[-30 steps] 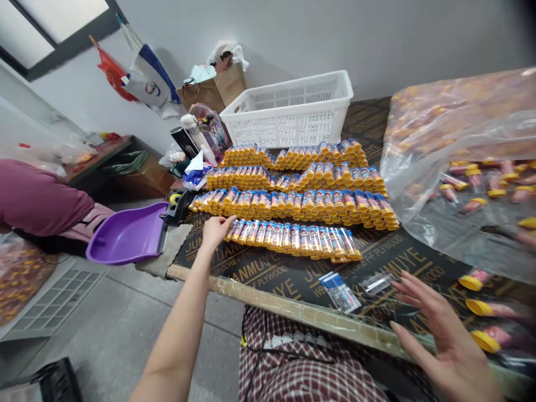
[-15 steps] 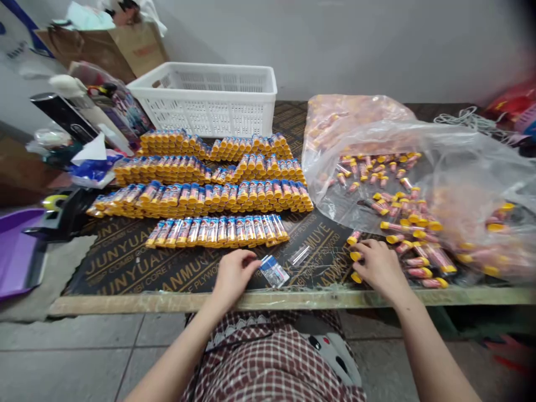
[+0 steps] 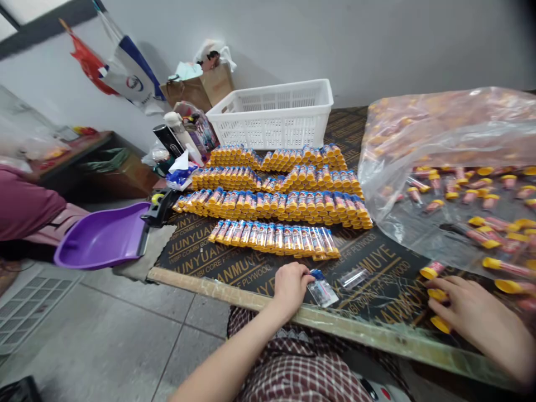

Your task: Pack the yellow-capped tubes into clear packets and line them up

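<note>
At the table's front edge, my left hand [image 3: 292, 287] has its fingers pinched at the corner of a small clear packet with a blue top [image 3: 323, 290]. My right hand [image 3: 475, 312] is curled at the right, its thumb and fingertips round a yellow-capped tube [image 3: 438, 297]. Other yellow-capped tubes [image 3: 432, 270] lie beside those fingers. Between the hands lies an empty-looking clear sleeve [image 3: 354, 277]. Stacked rows of blue-and-yellow tubes [image 3: 268, 204] stand behind, with a shorter row [image 3: 274, 237] in front of them.
A white basket [image 3: 272, 120] stands at the back. An open plastic bag [image 3: 393, 139] with loose tubes spreads over the right side. On the left are a purple dustpan [image 3: 104, 237], bottles [image 3: 167, 139] and a person's pink sleeve [image 3: 29, 204].
The view has swung left, so the table contents sit further right and the dustpan, hanging bags and another person show. Both hands keep nearly the same places on the table.
</note>
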